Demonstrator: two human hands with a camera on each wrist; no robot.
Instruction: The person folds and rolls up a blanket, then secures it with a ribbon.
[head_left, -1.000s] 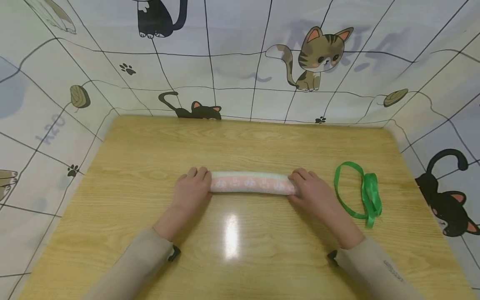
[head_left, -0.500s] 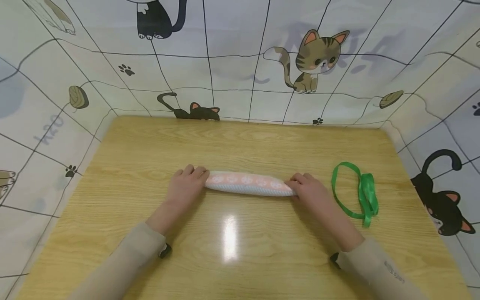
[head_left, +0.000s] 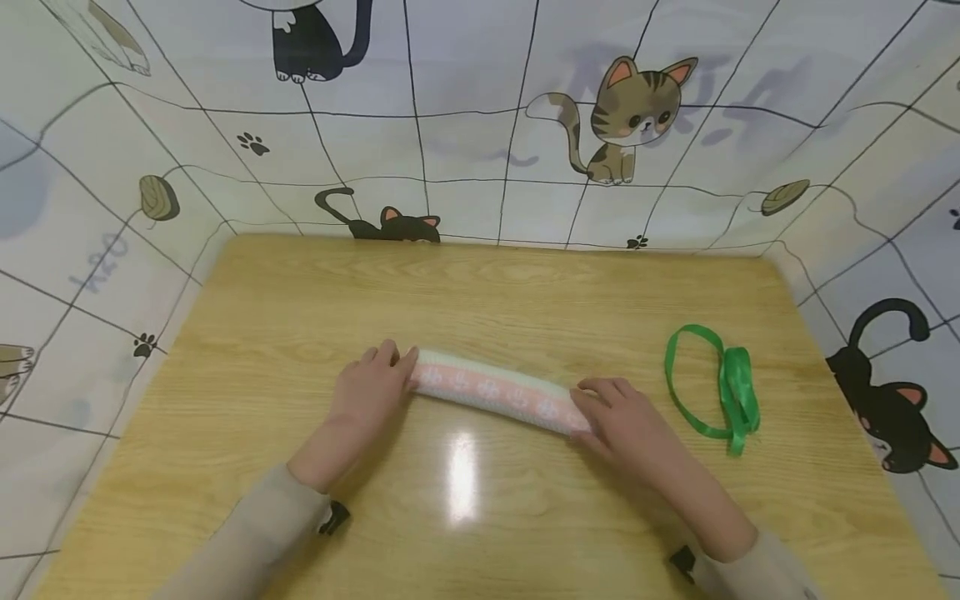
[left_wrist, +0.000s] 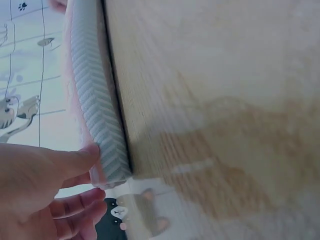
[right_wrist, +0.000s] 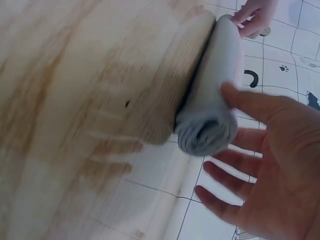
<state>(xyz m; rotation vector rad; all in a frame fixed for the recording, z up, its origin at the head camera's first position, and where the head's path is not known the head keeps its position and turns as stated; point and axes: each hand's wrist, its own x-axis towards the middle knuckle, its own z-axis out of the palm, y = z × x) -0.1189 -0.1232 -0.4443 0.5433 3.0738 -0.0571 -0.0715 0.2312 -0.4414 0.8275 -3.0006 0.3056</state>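
Note:
A towel rolled into a long tube (head_left: 495, 390) lies slantwise on the wooden table, its right end closer to me. Pink with pale prints and white-grey bands shows on its outside. My left hand (head_left: 367, 392) pinches the left end; in the left wrist view the thumb (left_wrist: 90, 154) presses the grey ribbed band. At the right end, my right hand (head_left: 630, 421) holds the roll between thumb and index finger, while its other fingers are spread away from it. The spiral end of the rolled towel (right_wrist: 207, 131) faces the right wrist view.
A looped green ribbon (head_left: 738, 392) lies on the table (head_left: 465, 283) just right of my right hand. White cloth walls (head_left: 472, 125) printed with cats and grid lines stand behind the table and on both sides.
The rolled towel has gone from nearly level to slanted, as my right hand drew its end toward me. Its visible bands have shifted as it turned. The left hand has barely moved; the ribbon stays put.

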